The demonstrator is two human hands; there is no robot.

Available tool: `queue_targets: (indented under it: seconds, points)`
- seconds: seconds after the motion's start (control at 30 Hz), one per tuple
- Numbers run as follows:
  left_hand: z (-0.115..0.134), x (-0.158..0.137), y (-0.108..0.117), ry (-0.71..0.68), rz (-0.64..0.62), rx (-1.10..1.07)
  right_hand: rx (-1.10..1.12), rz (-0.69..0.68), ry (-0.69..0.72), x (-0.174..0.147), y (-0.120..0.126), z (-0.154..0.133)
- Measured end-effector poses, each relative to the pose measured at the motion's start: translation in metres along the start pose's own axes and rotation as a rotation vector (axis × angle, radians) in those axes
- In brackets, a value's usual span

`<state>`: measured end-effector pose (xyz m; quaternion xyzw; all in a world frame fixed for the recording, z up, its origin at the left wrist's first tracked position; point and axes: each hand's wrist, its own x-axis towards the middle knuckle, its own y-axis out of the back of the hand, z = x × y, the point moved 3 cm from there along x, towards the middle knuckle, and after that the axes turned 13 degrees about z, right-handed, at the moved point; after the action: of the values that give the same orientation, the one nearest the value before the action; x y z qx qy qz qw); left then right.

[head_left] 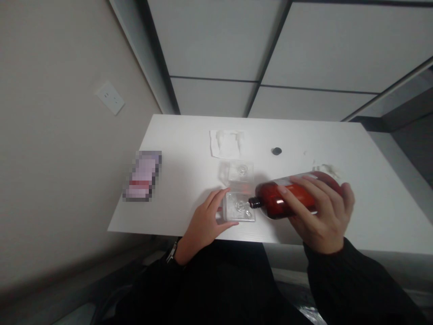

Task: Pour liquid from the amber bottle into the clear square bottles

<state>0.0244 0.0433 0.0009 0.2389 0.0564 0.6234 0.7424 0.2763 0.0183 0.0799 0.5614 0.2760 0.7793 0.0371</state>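
My right hand is wrapped round a large reddish-brown bottle, which is tipped almost flat with its uncapped neck to the left. The bottle's mouth is over the right side of a clear plastic box that has a round shape inside; a clear trickle seems to show at the mouth. With thumb and fingers on its left side, my left hand grips this box near the table's front edge. Just behind it stands a second clear box, also with a round shape in it.
On the white table lie a white paper sheet with pale pieces on it, a dark round cap and, at the right, a crumpled clear wrapper. A blurred pinkish object rests near the left edge.
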Motion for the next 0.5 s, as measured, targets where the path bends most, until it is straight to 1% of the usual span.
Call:
queue_targets:
  seconds: [0.23,0.5]
  points:
    - [-0.0001,-0.0001,-0.0001,-0.006,-0.001,0.008,0.007,0.006,-0.042,0.0005,-0.0009,-0.0002]
    - [-0.0001,0.0000,0.0007,0.012,-0.009,0.007,-0.012,0.012,0.006,0.0000,-0.0024,0.0029]
